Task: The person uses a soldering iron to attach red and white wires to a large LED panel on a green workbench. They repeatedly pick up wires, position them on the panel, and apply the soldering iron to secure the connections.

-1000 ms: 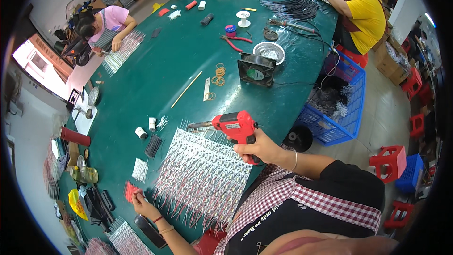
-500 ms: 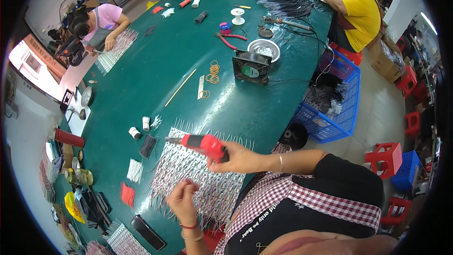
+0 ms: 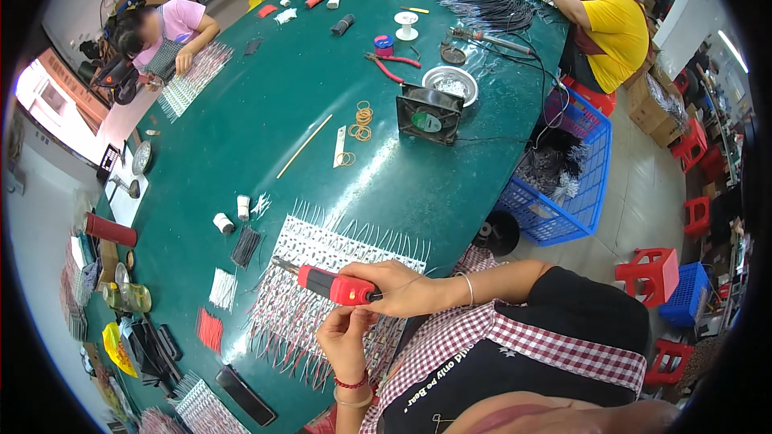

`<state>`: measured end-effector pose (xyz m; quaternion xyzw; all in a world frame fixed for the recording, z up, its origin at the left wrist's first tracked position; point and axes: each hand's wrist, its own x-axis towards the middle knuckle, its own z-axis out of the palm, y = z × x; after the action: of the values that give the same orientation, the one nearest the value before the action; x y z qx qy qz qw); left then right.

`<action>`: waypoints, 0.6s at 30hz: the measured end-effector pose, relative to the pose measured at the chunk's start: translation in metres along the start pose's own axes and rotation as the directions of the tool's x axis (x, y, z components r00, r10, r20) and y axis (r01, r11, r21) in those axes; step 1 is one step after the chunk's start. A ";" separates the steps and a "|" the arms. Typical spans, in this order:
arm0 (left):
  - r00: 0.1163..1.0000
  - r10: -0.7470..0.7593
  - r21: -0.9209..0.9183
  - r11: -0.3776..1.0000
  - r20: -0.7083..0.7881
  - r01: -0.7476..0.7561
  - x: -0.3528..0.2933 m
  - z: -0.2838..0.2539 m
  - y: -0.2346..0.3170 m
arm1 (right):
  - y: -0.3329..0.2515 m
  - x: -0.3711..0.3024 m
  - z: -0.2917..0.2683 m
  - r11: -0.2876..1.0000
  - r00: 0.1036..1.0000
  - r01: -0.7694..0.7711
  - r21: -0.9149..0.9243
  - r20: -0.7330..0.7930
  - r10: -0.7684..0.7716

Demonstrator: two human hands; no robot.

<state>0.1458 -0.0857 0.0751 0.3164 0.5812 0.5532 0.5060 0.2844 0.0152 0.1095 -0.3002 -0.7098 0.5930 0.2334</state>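
My right hand (image 3: 398, 285) is wrapped around a red-and-black soldering gun (image 3: 334, 283), its thin metal tip pointing left. The gun is over a panel of small white circuit boards (image 3: 322, 245) on the table, with rows of red and white wires along it. Just below the gun's rear end, my left hand (image 3: 344, 344) has thumb and fingers pinched together. Whatever they hold, if anything, is too small to make out. Beside the panel's left edge lie bundles of black tubes (image 3: 245, 247), white tubes (image 3: 223, 289) and red tubes (image 3: 210, 329).
On the green table (image 3: 241, 145) are a black fan (image 3: 429, 124), a metal bowl (image 3: 450, 83), red pliers (image 3: 390, 67), rubber bands (image 3: 362, 122) and a phone (image 3: 245, 395). A blue crate (image 3: 567, 209) stands right of the table. Two other people work at its far sides.
The soldering gun has moved right and down, its tip lower over the panel. My left hand has risen and moved right, up to the gun's rear end, fingers now pinched.
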 end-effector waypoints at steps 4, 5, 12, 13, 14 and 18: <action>0.997 -0.079 -0.031 0.996 0.011 0.079 0.001 -0.001 0.006 | -0.002 -0.001 -0.001 1.000 0.999 -0.029 -0.005 0.016 0.029; 0.996 -0.091 -0.029 0.995 0.019 0.092 0.002 -0.001 0.009 | 0.000 -0.001 0.000 1.000 1.000 -0.007 -0.011 0.007 0.007; 1.000 -0.017 0.194 0.981 -0.008 0.019 0.005 -0.007 0.004 | 0.004 0.003 0.005 0.993 0.999 -0.033 -0.112 -0.015 0.032; 0.999 0.024 0.281 0.960 -0.042 -0.012 0.006 -0.003 0.007 | 0.006 0.004 0.005 0.996 1.000 -0.003 -0.084 -0.031 0.000; 0.994 0.092 0.322 0.944 -0.063 -0.067 0.004 -0.004 0.001 | 0.008 0.006 0.007 0.998 0.998 0.034 -0.056 -0.043 -0.037; 0.967 0.243 0.438 0.879 -0.073 -0.188 0.007 0.000 0.005 | 0.009 0.006 0.009 0.992 0.996 -0.033 -0.122 -0.091 0.022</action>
<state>0.1427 -0.0782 0.0787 0.4466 0.6801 0.4841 0.3219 0.2752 0.0138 0.0989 -0.3500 -0.7296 0.5372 0.2380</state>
